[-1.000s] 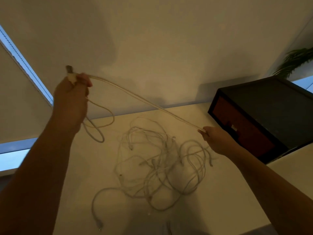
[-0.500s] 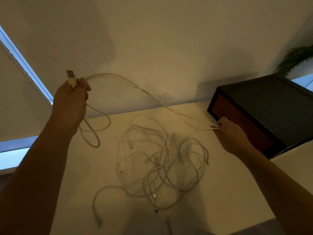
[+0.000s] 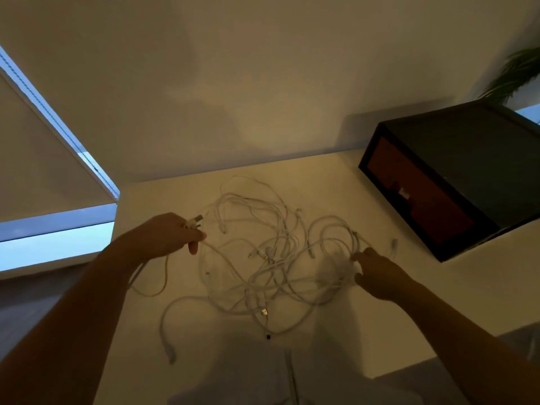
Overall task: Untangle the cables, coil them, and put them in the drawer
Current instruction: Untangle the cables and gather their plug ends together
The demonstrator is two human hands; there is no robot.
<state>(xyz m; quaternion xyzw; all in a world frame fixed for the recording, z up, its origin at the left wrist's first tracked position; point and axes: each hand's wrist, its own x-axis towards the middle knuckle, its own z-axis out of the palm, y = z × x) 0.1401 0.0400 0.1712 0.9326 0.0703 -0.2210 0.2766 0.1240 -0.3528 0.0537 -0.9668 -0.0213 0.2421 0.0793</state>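
Note:
A tangle of white cables (image 3: 271, 258) lies spread over the middle of the pale table (image 3: 350, 182). My left hand (image 3: 169, 236) is low at the tangle's left edge and grips one white cable near its USB plug (image 3: 195, 223); a loop of that cable hangs below my wrist. My right hand (image 3: 377, 271) rests at the tangle's right side with its fingers in the strands; whether it holds one is unclear. The dark drawer box (image 3: 455, 176) with a reddish front stands shut at the right.
A wall rises behind the table. A window with a roller blind (image 3: 43, 159) is at the left, and a plant (image 3: 514, 74) shows at the upper right. A loose cable end (image 3: 171, 356) trails toward the table's front edge.
My left hand dropped from high in the air to the table, still holding the plug end. My right hand came back from the drawer box to the tangle, and the stretched cable went slack.

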